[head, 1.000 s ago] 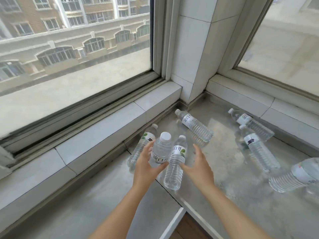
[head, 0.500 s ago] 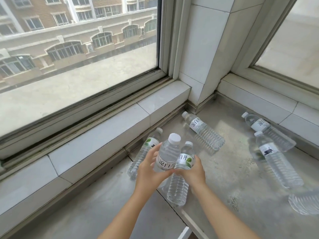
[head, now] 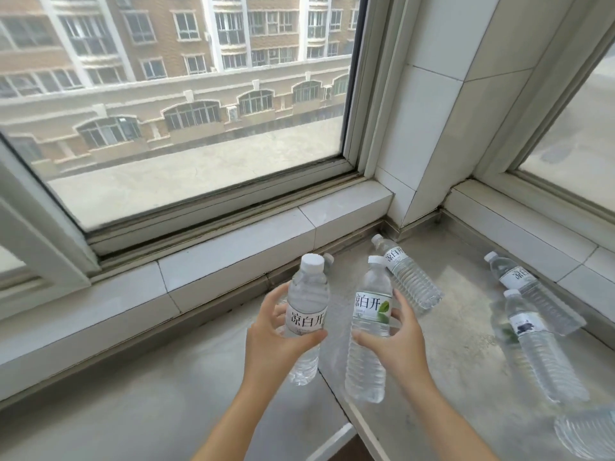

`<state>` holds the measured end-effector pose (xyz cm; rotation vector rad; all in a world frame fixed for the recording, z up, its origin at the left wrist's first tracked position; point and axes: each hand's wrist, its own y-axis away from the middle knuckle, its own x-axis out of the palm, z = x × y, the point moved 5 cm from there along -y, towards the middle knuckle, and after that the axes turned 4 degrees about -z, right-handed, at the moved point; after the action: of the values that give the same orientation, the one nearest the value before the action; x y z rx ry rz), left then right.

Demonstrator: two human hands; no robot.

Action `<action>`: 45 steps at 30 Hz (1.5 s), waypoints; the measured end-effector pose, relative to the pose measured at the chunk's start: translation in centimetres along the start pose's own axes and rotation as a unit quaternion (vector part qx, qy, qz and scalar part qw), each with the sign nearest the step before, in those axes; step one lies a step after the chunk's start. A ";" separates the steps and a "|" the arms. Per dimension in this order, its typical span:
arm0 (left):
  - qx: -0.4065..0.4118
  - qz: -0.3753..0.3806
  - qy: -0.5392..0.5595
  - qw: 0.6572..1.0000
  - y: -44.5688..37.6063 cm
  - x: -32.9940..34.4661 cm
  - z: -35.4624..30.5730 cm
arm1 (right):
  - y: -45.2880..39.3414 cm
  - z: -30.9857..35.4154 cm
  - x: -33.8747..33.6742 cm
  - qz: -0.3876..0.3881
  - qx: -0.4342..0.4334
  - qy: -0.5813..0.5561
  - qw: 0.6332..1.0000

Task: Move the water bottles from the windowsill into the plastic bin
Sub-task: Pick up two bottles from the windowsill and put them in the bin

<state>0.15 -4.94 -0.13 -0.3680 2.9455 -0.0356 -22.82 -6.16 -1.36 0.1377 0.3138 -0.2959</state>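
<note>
My left hand (head: 278,341) grips a clear water bottle (head: 306,307) with a white cap, held upright above the grey windowsill (head: 166,410). My right hand (head: 396,344) grips a second bottle (head: 369,331) with a green-leaf label, also lifted and nearly upright. Another bottle (head: 407,274) lies on the sill behind them near the corner. Two more bottles (head: 529,291) (head: 539,351) lie on their sides at the right. A further bottle (head: 585,434) shows partly at the lower right edge. A white cap peeks out behind the left-hand bottle. The plastic bin is not in view.
Large windows (head: 186,128) rise behind a raised white tiled ledge (head: 233,251) along the back. A tiled corner pillar (head: 442,111) splits the two window bays. The sill's front edge (head: 336,440) drops off near the bottom centre.
My right hand has closed on the green-label bottle and lifted it off the sill. My left hand has raised its bottle higher. The view has tilted upward.
</note>
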 end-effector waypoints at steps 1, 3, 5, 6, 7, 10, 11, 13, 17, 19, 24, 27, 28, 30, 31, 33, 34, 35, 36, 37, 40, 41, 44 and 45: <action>0.003 -0.016 -0.001 1.000 1.0 -0.7 -0.8 | 0.7 1.0 -0.3 0.013 -0.024 0.001 1.000; 0.012 -0.047 -0.006 0.999 3.4 -2.1 -2.5 | 2.5 3.0 -1.0 0.040 -0.070 0.010 0.997; 0.032 -0.076 -0.016 0.996 5.9 -3.6 -4.1 | 4.4 5.1 -1.5 0.063 -0.113 0.010 0.992; 0.042 -0.092 -0.020 0.995 7.2 -4.3 -5.0 | 5.5 6.2 -1.7 0.076 -0.136 0.009 0.988; 0.050 -0.108 -0.023 0.993 8.4 -5.0 -5.8 | 6.6 7.2 -1.9 0.090 -0.157 0.005 0.984; 0.072 -0.165 -0.031 0.983 12.1 -7.4 -8.2 | 10.0 9.7 -2.0 0.135 -0.211 -0.019 0.968; 0.077 -0.185 -0.032 0.979 13.4 -8.3 -8.9 | 11.2 10.5 -1.9 0.149 -0.225 -0.025 0.963; 0.085 -0.219 -0.035 0.971 15.8 -10.2 -10.1 | 13.4 11.7 -1.6 0.179 -0.244 -0.040 0.952; 0.098 -0.282 -0.049 0.953 20.5 -14.6 -12.1 | 17.5 13.8 0.0 0.234 -0.271 -0.060 0.932; 0.102 -0.314 -0.063 0.942 22.8 -16.9 -12.8 | 19.7 15.0 1.3 0.262 -0.287 -0.067 0.919; 0.097 -0.408 -0.106 0.902 29.3 -22.9 -13.3 | 26.0 17.6 5.6 0.341 -0.333 -0.077 0.876; 0.077 -0.461 -0.110 0.877 34.1 -26.9 -12.8 | 30.5 18.7 8.6 0.389 -0.349 -0.088 0.848; 0.070 -0.478 -0.111 0.868 36.1 -28.5 -12.6 | 32.5 19.0 9.7 0.407 -0.355 -0.093 0.836; 0.058 -0.511 -0.123 0.849 40.1 -31.7 -12.1 | 36.7 19.6 11.8 0.441 -0.370 -0.104 0.811; 0.051 -0.530 -0.130 0.836 42.3 -33.3 -11.9 | 38.9 19.8 12.7 0.456 -0.374 -0.109 0.800; 0.036 -0.570 -0.137 0.809 46.8 -36.3 -11.7 | 43.6 20.4 14.5 0.486 -0.381 -0.116 0.778; 0.029 -0.589 -0.139 0.796 49.1 -37.7 -11.7 | 46.1 20.7 15.4 0.502 -0.386 -0.119 0.765; 0.022 -0.606 -0.142 0.783 51.5 -39.0 -11.6 | 48.8 20.9 16.3 0.519 -0.390 -0.119 0.751; 0.015 -0.620 -0.145 0.771 54.0 -40.4 -11.6 | 51.5 21.0 17.1 0.536 -0.393 -0.119 0.738; 0.007 -0.632 -0.148 0.760 56.4 -41.8 -11.5 | 54.4 21.1 17.9 0.553 -0.393 -0.121 0.724; -0.013 -0.666 -0.152 0.730 63.6 -45.9 -11.4 | 62.9 21.1 20.4 0.607 -0.386 -0.132 0.682; -0.018 -0.678 -0.155 0.719 66.0 -47.1 -11.5 | 65.8 21.1 21.1 0.622 -0.386 -0.135 0.668; -0.035 -0.714 -0.169 0.678 73.2 -50.3 -11.7 | 74.1 20.7 23.0 0.656 -0.384 -0.152 0.631; -0.039 -0.726 -0.174 0.664 75.6 -51.2 -11.7 | 76.8 20.5 23.6 0.667 -0.385 -0.157 0.618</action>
<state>28.67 80.96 16.61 -2.2323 1.5292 -0.0307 27.98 56.75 17.05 -0.5506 -0.1015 1.3301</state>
